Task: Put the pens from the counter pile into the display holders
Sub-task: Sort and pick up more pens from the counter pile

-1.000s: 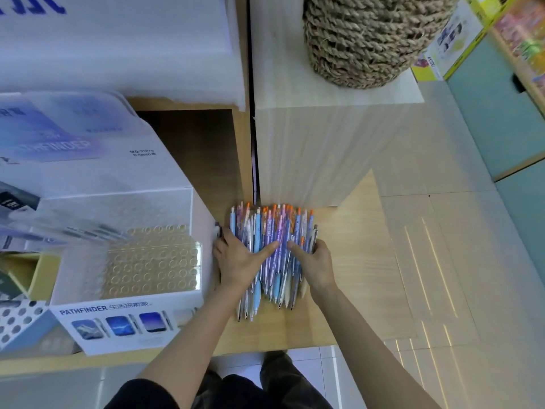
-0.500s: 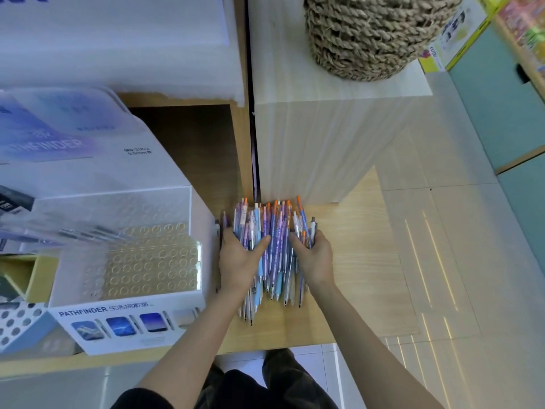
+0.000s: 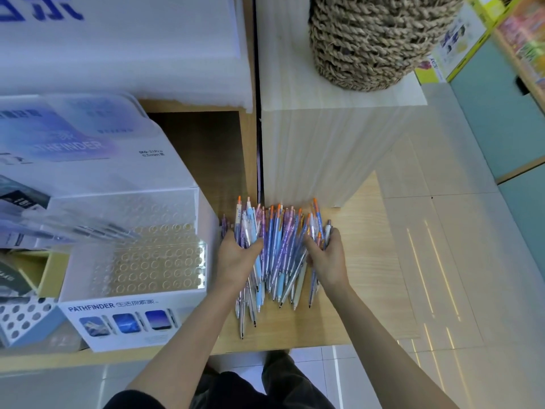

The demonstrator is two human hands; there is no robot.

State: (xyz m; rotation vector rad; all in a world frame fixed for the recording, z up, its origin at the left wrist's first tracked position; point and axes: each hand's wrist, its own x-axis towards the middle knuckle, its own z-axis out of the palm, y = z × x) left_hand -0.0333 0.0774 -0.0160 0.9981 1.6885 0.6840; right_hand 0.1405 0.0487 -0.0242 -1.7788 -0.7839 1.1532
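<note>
The pile of pens [image 3: 277, 249] lies at the centre of the frame on the wooden counter [image 3: 368, 276], tips toward the lower edge and orange clickers toward the pale wooden box [image 3: 324, 149] behind it. The 2 hands press in on the pile from either side. The left hand [image 3: 236, 258] grips its left side, thumb laid across the top of several barrels; its fingers are hidden under or behind the pens. The right hand [image 3: 327, 255] grips the right side, with fingers curled round the outermost pens and a few clickers standing up between them. How many pens each hand actually holds cannot be told, as the barrels overlap in a dense bundle. Just left of the pile, nearly touching the left hand, stands the display holder [image 3: 153, 261], a clear tiered block with rows of round holes above a card front printed PATHFINDER [image 3: 118, 317]. Its upper tier is blurred by glare. A second holed card [image 3: 20, 317] at the lower left is cut off by the frame edge. A woven basket [image 3: 371, 39] on top of the box is cropped at the upper edge.
</note>
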